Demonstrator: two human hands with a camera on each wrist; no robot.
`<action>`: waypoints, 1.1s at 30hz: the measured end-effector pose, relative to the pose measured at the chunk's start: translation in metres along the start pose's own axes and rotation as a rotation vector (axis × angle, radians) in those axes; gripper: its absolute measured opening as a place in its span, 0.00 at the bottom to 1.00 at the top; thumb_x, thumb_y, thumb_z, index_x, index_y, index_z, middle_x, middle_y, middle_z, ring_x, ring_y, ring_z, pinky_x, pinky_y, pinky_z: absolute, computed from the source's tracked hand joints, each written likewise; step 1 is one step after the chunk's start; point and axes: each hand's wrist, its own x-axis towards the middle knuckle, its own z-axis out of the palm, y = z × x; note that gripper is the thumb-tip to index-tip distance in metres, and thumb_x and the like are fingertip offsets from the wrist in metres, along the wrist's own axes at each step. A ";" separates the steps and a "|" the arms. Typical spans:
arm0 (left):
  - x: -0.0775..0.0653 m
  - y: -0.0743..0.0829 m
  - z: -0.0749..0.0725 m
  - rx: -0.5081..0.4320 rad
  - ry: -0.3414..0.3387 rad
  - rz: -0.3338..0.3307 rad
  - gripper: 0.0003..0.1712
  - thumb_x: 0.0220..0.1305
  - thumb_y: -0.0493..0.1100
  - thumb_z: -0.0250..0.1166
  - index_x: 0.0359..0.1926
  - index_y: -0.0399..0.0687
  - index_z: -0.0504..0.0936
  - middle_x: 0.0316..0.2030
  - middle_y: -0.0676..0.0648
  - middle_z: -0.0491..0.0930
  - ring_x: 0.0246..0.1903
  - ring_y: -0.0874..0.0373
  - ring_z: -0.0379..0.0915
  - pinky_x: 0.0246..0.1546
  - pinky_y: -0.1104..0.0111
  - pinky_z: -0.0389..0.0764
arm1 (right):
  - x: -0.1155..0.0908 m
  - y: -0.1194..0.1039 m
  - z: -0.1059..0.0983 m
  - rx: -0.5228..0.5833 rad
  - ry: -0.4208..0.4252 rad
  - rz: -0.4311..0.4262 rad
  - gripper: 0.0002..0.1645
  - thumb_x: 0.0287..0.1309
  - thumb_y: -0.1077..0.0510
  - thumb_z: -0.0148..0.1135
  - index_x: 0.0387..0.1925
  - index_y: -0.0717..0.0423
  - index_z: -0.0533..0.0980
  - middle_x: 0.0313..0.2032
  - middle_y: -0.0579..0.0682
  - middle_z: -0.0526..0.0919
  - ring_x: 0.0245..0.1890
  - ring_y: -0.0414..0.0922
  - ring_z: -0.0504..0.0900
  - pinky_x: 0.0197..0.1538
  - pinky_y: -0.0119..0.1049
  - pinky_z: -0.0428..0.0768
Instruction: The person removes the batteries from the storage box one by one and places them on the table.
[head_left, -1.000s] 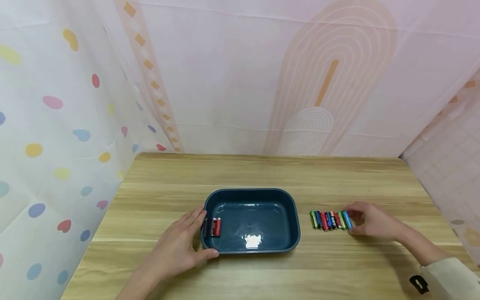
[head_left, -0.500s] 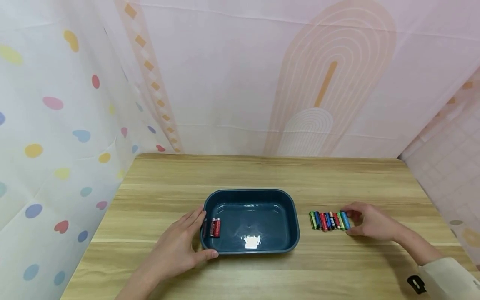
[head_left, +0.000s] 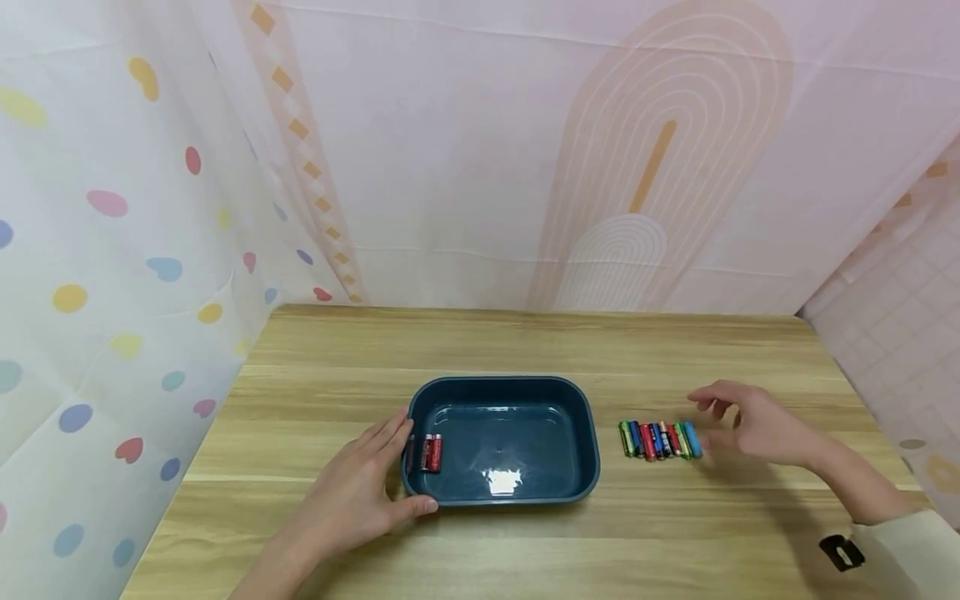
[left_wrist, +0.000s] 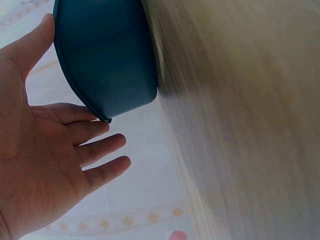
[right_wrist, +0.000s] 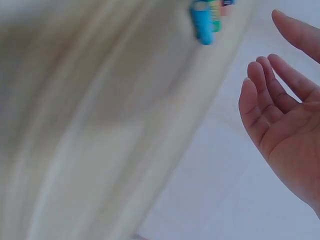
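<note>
A dark blue-green plastic basin point(head_left: 501, 505) stands on the table. Inside, at its left end, several red batteries point(head_left: 432, 453) lie side by side. My left hand point(head_left: 347, 493) rests against the basin's left end, thumb on the near rim; the left wrist view shows its fingers point(left_wrist: 102, 148) spread, some touching the rim. To the right of the basin, several batteries point(head_left: 649, 442) in green, blue, red and black form a row. Just beyond the row's right end, my right hand point(head_left: 765, 425) hovers with relaxed fingers and holds nothing. A light blue battery point(right_wrist: 202, 24) ends the row nearest this hand.
The wood-grain table point(head_left: 525, 342) ends at a hanging pink cloth point(head_left: 450, 167) at the back. A dotted white cloth point(head_left: 112, 275) hangs on the left. My right cuff point(head_left: 911, 550) has a dark strap.
My right fingers were at the row's right-end battery and nudged it slightly left; now the hand has come away, up and to the right. My left hand stays at the basin.
</note>
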 end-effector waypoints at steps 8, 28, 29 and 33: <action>-0.001 0.001 0.002 -0.001 0.013 0.012 0.64 0.55 0.75 0.72 0.76 0.34 0.66 0.78 0.37 0.62 0.74 0.34 0.61 0.70 0.39 0.67 | 0.016 -0.037 -0.011 -0.064 0.142 -0.111 0.26 0.54 0.68 0.78 0.55 0.59 0.82 0.43 0.45 0.84 0.38 0.33 0.77 0.32 0.32 0.80; -0.003 0.003 0.000 -0.003 0.008 0.008 0.64 0.55 0.76 0.72 0.77 0.34 0.65 0.78 0.37 0.60 0.76 0.35 0.59 0.71 0.38 0.65 | 0.073 -0.120 0.029 0.084 0.097 -0.197 0.28 0.60 0.62 0.76 0.62 0.59 0.79 0.48 0.44 0.84 0.44 0.40 0.79 0.43 0.38 0.83; -0.003 0.003 0.000 -0.002 0.008 0.008 0.64 0.55 0.76 0.72 0.77 0.34 0.65 0.78 0.37 0.60 0.75 0.35 0.59 0.71 0.38 0.65 | 0.074 -0.121 0.031 0.092 0.093 -0.200 0.28 0.60 0.62 0.76 0.62 0.59 0.79 0.48 0.44 0.84 0.44 0.40 0.79 0.43 0.38 0.83; -0.003 0.002 -0.001 0.002 0.006 0.008 0.65 0.55 0.76 0.71 0.77 0.34 0.66 0.78 0.37 0.60 0.75 0.35 0.59 0.71 0.38 0.66 | 0.078 -0.128 0.042 0.116 0.072 -0.199 0.29 0.62 0.59 0.76 0.63 0.58 0.78 0.51 0.48 0.84 0.45 0.43 0.79 0.44 0.39 0.83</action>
